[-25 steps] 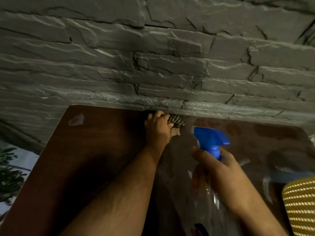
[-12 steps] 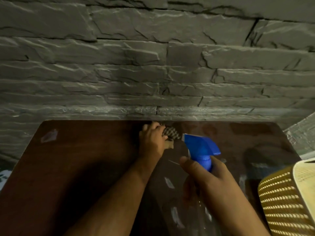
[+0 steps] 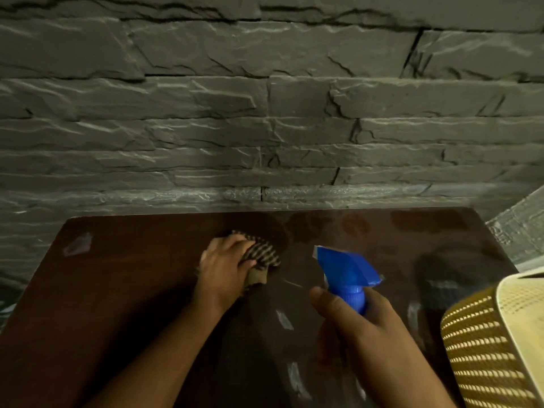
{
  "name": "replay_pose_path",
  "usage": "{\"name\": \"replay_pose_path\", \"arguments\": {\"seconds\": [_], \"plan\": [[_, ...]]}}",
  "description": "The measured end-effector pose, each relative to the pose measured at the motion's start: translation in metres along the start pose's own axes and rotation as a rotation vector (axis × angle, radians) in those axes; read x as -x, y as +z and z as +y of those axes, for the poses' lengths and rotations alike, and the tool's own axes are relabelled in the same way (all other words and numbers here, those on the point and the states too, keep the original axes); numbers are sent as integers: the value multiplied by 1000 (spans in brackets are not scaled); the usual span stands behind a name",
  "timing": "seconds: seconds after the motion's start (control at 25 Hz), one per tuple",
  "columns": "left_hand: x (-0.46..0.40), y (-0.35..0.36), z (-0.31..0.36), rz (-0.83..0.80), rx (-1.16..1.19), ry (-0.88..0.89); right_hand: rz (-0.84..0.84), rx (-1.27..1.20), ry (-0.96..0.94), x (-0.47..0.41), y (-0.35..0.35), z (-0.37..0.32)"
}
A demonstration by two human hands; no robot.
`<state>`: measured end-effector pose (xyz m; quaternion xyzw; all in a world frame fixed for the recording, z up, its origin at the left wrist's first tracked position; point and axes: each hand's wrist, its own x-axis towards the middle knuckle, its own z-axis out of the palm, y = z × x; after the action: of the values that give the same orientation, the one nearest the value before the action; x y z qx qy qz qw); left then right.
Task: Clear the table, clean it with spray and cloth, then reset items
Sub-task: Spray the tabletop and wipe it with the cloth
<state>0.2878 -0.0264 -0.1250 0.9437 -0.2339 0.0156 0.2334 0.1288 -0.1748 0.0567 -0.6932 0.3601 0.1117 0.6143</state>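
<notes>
On the dark brown wooden table (image 3: 117, 290), the left hand (image 3: 223, 269) clutched a bunched checked cloth (image 3: 262, 254); the right hand (image 3: 362, 328) gripped a blue-nozzled clear spray bottle (image 3: 344, 269). Overlapping, firmly pressed strokes would best clear remaining wet streaks.

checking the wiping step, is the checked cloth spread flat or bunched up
Bunched up. The brown checked cloth is crumpled under the left hand, which presses it onto the dark wooden table; only a wadded lump shows past the fingers.

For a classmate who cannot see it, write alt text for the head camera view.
A person's left hand presses a checked cloth onto a dark wooden table, while the right hand holds a blue-topped spray bottle. A grey stone wall stands behind, and a woven yellow basket sits at right.
</notes>
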Motion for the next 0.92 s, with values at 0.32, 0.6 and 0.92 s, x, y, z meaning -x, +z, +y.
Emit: {"name": "replay_pose_path", "arguments": {"seconds": [0.32, 0.6, 0.92], "plan": [[-25, 14, 35, -44, 43, -54, -44, 2, -26, 7, 6, 6], [-42, -4, 2, -9, 10, -165, -26, -60, -55, 21, 2, 12], [46, -12, -2, -77, 41, 21, 8, -132, -13, 32, 4, 25]]}}
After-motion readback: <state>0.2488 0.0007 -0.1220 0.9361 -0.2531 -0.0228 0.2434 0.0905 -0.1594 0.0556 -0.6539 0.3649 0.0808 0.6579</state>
